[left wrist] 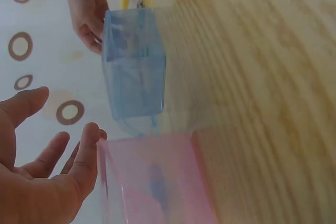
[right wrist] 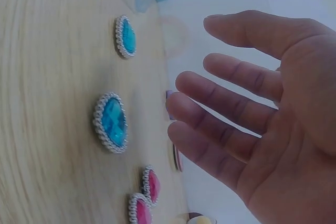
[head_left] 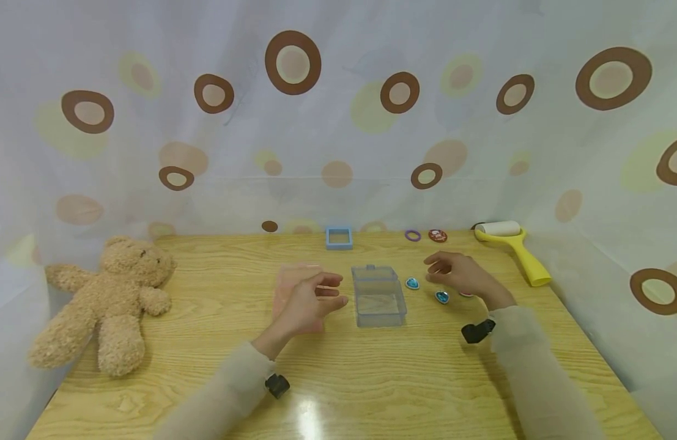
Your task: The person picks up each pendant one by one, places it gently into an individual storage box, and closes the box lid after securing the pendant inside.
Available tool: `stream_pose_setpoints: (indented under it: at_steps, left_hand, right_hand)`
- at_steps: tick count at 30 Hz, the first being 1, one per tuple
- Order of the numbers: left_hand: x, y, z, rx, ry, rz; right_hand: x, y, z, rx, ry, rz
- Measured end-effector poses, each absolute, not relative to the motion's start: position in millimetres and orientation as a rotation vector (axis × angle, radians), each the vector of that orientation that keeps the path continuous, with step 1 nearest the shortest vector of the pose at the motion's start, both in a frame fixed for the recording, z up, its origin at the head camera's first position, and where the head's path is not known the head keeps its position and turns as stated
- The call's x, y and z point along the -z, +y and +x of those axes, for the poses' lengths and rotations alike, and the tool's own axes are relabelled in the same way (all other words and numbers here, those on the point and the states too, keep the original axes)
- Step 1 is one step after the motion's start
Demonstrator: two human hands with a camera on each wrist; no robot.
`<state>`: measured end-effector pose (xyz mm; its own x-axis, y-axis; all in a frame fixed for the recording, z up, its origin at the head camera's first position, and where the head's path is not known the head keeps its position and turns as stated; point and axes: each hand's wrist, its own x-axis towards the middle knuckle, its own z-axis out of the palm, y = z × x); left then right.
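My left hand (head_left: 310,302) hovers over the pink clear box (head_left: 282,299), fingers apart and holding nothing; it hides much of that box. Right of it stands a blue clear box (head_left: 380,304) with its lid tipped back. In the head view my right hand (head_left: 459,273) is raised above the table beside two blue gems (head_left: 412,283) with silver beaded rims. The right wrist view shows its fingers (right wrist: 226,114) relaxed and bare, near the closer blue gem (right wrist: 111,123). Two pink gems (right wrist: 140,211) lie beyond, mostly hidden under the right hand in the head view.
A teddy bear (head_left: 115,299) lies at the left. Along the back are a light blue square frame (head_left: 339,247), a purple ring (head_left: 412,239) and a round red badge (head_left: 438,236). A yellow-handled roller (head_left: 528,260) lies at the right by the curtain wall.
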<state>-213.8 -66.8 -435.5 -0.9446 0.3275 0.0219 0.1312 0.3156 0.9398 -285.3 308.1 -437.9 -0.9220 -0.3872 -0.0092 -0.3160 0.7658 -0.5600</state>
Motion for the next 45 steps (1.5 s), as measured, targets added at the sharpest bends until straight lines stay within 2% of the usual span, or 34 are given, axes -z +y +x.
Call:
stream_pose_setpoints:
  at_steps: [25,45]
  left_hand:
    - [446,-29,-206,-1.546,2.437,0.424]
    - [451,-22,-206,-1.437,2.527,0.451]
  right_hand:
    - [461,287,-299,0.868,2.743,-0.518]
    - [465,281,-304,0.781,2.761,-0.48]
